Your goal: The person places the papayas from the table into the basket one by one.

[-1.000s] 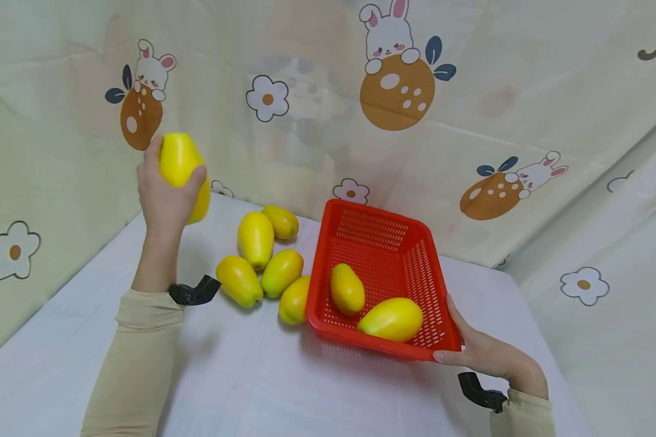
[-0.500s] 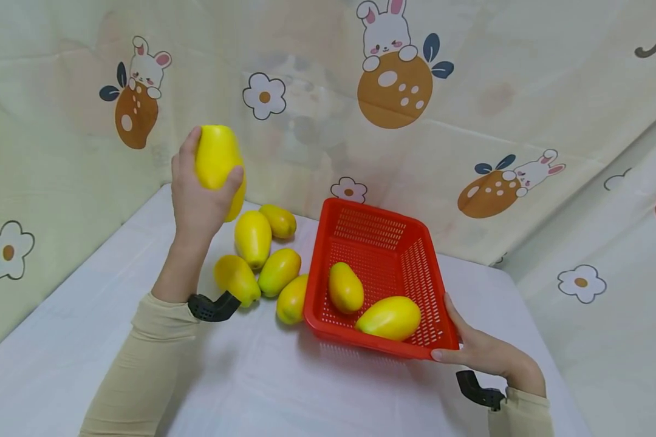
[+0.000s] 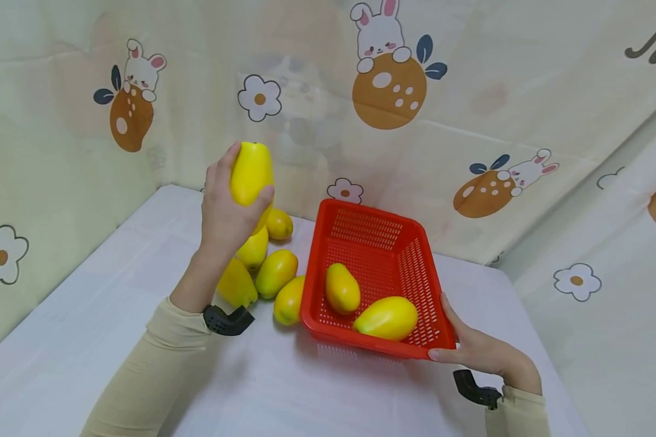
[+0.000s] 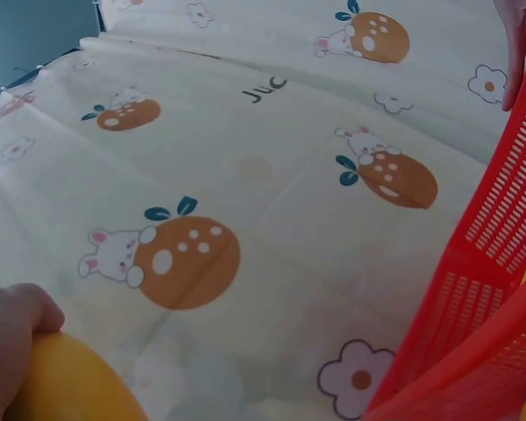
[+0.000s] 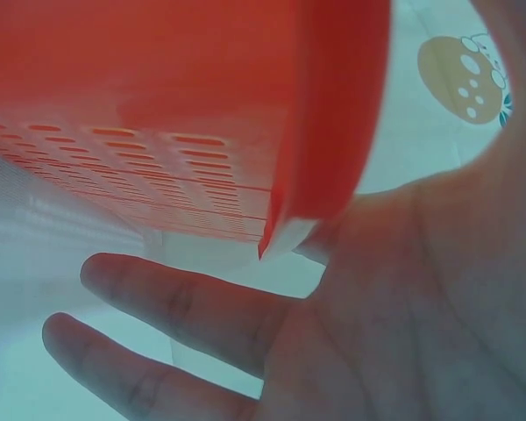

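Observation:
Raised over the left part of the table, my left hand (image 3: 226, 203) grips a yellow mango (image 3: 253, 176), its thumb and fingers on opposite sides. The same mango (image 4: 70, 381) shows at the lower left of the left wrist view. My right hand (image 3: 478, 351) holds the rim of a red plastic basket (image 3: 369, 349) at its near right corner. Seen from the right wrist, two fingers (image 5: 188, 307) of that hand stretch out below the basket wall. Inside the basket lie two mangoes, one on the left (image 3: 342, 289) and a larger one (image 3: 388, 318) near the front.
Left of the basket, several mangoes lie grouped on the white table (image 3: 284, 388), one (image 3: 290, 301) right against its side and another (image 3: 277, 273) beside that. Behind the table hangs a printed curtain (image 3: 306, 139) with rabbits and flowers.
My left hand has carried the held mango rightward, from the far left to over the loose mangoes, partly covering them, and a little lower just now. The right hand keeps its hold on the basket.

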Motion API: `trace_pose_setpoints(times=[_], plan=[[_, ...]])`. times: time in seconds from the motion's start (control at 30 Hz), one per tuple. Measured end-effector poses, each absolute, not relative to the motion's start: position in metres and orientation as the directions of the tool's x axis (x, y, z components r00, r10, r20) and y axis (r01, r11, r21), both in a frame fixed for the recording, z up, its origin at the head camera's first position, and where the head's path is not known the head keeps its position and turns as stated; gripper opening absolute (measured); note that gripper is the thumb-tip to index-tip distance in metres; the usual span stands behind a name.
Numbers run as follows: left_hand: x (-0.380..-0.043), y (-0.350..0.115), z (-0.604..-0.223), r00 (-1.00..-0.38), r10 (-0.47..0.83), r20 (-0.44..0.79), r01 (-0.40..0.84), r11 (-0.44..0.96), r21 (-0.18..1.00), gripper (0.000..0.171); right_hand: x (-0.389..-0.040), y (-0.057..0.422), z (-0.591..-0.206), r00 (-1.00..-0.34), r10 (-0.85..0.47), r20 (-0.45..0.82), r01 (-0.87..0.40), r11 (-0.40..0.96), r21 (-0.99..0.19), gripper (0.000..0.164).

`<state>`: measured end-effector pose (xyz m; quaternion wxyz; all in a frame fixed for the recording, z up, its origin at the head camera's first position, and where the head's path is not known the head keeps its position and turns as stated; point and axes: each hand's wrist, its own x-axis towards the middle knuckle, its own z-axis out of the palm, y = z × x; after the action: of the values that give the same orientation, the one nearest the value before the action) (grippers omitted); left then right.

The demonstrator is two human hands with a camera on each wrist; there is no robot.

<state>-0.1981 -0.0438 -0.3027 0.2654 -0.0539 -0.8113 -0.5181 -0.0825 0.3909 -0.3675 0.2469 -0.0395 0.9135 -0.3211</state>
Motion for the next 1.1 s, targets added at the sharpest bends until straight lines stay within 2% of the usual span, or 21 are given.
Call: trace_pose_setpoints(times=[0.43, 0.9, 1.1], plan=[[-0.195, -0.029, -0.308, -0.848, -0.122, 0.515, 0.405, 0.477, 0.780, 0.072, -0.081, 0.390, -0.362, -0.872, -0.240, -0.427, 0.067, 0.804, -0.591, 0.104], [-0.191, -0.006, -0.316, -0.794, -0.019, 0.608, 0.516, 0.508, 0.689, 0.072, -0.080, 0.391, -0.362, -0.875, -0.242, -0.420, 0.066, 0.799, -0.598, 0.105], [-0.189, 0.000, -0.319, -0.787, -0.002, 0.617, 0.523, 0.528, 0.669, 0.072, -0.080, 0.391, -0.362, -0.872, -0.251, -0.421, 0.064, 0.792, -0.607, 0.105]])
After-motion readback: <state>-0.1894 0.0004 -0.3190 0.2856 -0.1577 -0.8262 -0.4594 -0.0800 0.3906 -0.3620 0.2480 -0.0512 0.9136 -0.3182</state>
